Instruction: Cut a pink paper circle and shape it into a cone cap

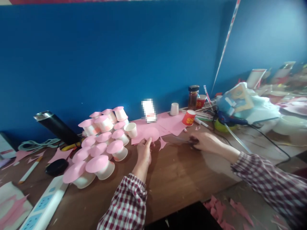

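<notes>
My left hand (144,150) pinches a pink disc (150,133) by its near edge, thumb and fingers closed on the paper, holding it just above the table (172,179). My right hand (203,142) is closed around the scissors (182,140), fingers through the handles, blades pointing left toward the disc; the picture is too blurred there to tell if the blades are parted.

My worry is that thin paper held at one edge will flop or tear if the blades bite crooked, and my left fingertips sit close to where the cut would run, so a slip could nick them. A pink scrap (162,143) lies between my hands and could catch under the blades.

Just left of my wrist stands a crowd of cups (103,150) topped with pink discs, some stacked; a bump from my elbow could topple them. Behind the disc lie pink sheets (168,123) with a red cup (189,117) on them, and a cord (271,140) trails near my right sleeve, easy to snag.
</notes>
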The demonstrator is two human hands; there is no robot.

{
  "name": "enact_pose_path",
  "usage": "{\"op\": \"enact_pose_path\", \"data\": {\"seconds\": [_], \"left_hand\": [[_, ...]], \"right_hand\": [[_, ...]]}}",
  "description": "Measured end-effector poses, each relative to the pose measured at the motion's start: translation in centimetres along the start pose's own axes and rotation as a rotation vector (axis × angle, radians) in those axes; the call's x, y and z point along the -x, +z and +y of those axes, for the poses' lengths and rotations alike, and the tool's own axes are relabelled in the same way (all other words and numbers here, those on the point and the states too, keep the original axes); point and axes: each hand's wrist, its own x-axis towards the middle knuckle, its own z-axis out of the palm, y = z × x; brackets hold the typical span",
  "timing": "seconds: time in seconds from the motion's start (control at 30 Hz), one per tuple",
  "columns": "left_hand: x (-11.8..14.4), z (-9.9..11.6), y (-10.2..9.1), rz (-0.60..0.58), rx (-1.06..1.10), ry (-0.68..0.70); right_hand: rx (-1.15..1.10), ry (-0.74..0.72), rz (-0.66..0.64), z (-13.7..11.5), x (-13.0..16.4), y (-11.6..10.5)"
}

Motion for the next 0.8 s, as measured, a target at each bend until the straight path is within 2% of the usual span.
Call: {"op": "enact_pose_path", "data": {"seconds": [0.17, 0.3, 0.47, 0.6, 0.67, 0.8], "left_hand": [[-0.1, -0.2, -0.2, -0.002, 0.013, -0.004], [-0.1, -0.2, -0.3, -0.007, 0.009, -0.011], [0.0, -0.2, -0.3, -0.03, -0.023, -0.001], [-0.1, -0.3, -0.3, -0.011, -0.035, -0.006], [-0.1, -0.4, -0.3, -0.005, -0.037, -0.004], [0.0, -0.3, -0.3, -0.027, -0.062, 0.024]], "right_hand": [[0.109, 0.065, -0.03, 1.3, 1.1, -0.4], [0.186, 0.062, -0.064, 3.0, 1.4, -0.5], [0.075, 0.01, -0.132, 3.8, 0.6, -1.3], [-0.055, 0.015, -0.259, 3.8, 0.0, -2.3], [-0.13, 0.035, -0.233, 4.3, -0.5, -2.5], [-0.081, 0.227, 0.008, 5.9, -2.7, -1.8]]}}
